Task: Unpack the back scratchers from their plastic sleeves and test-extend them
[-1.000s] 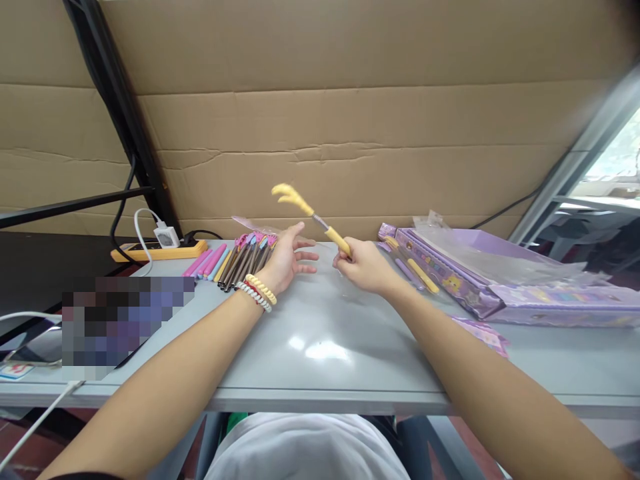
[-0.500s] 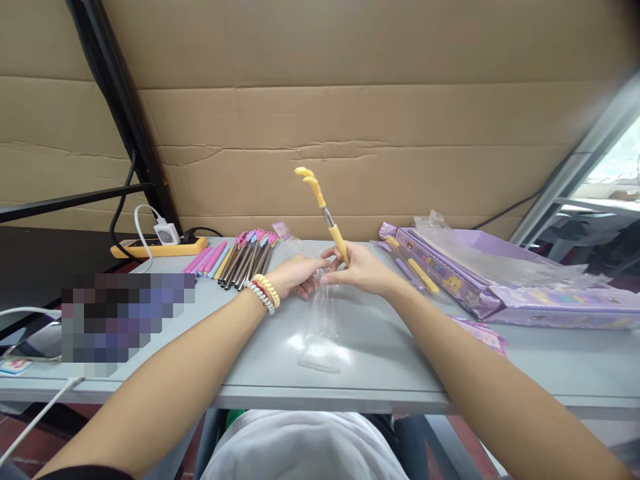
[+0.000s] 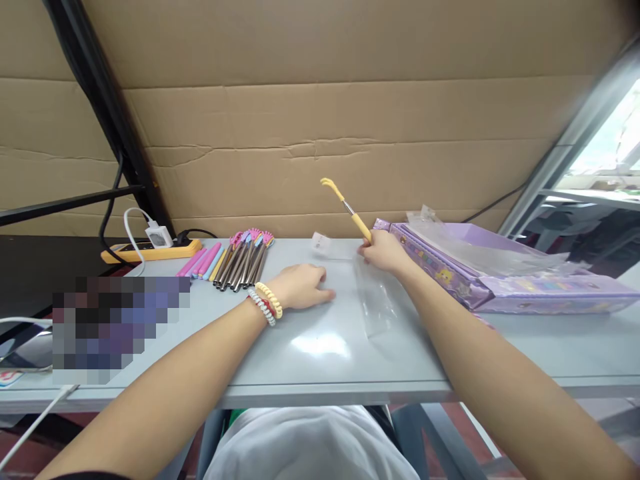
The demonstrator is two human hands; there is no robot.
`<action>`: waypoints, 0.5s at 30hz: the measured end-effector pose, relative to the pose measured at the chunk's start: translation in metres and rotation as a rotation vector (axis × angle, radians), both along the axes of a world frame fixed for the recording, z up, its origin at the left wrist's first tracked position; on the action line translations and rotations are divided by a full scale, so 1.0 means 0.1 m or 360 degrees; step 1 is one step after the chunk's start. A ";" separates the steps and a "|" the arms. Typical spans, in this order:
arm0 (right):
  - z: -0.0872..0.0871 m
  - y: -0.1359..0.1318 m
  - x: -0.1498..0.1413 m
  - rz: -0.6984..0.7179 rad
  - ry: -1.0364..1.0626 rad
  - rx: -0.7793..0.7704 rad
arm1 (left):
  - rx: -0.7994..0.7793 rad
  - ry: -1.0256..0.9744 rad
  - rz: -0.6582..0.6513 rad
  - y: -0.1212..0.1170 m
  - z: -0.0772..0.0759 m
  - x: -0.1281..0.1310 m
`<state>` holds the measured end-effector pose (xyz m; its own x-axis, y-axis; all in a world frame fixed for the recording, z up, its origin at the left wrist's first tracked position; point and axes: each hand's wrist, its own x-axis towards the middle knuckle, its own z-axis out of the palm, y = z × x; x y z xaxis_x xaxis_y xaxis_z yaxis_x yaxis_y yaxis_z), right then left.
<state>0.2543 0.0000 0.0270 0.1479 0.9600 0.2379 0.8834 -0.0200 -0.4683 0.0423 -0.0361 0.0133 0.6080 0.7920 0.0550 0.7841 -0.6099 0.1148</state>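
My right hand (image 3: 386, 251) grips a yellow telescopic back scratcher (image 3: 361, 226) by the lower end of its handle. Its claw-shaped head points up and left, with a short length of metal rod showing. A clear plastic sleeve (image 3: 377, 310) hangs below the same hand, and its small tab (image 3: 321, 245) sticks out to the left. Whether the fingers pinch the sleeve too is hidden. My left hand (image 3: 300, 287) is over the table, palm down, thumb stretched out and nothing in it. Left of it lie several metal rods with coloured claw heads (image 3: 245, 260) and several coloured handles (image 3: 203, 260).
A purple printed box (image 3: 445, 273) with clear plastic on top stands at the right. Behind the handles sits a yellow power strip (image 3: 150, 250) with a white charger (image 3: 159, 235). Cardboard (image 3: 300, 113) walls the back of the grey table (image 3: 280, 360).
My hands have parted. The right hand has carried the back scratcher and the plastic sleeve to the right, towards the purple box. My left hand has let go of the sleeve.
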 end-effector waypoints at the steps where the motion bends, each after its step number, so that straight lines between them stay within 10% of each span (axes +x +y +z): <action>1: 0.01 0.01 0.06 -0.0051 -0.0070 -0.0026 | -0.0024 0.0037 -0.0050 -0.01 0.01 0.00; 15: 0.01 0.11 0.44 -0.0109 -0.0194 -0.0132 | -0.0110 0.0079 -0.0109 -0.03 0.01 -0.02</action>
<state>0.2981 0.0114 0.0279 0.1886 0.9658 0.1781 0.9287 -0.1164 -0.3520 0.0403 -0.0388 0.0141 0.6617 0.7492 -0.0298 0.7464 -0.6545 0.1204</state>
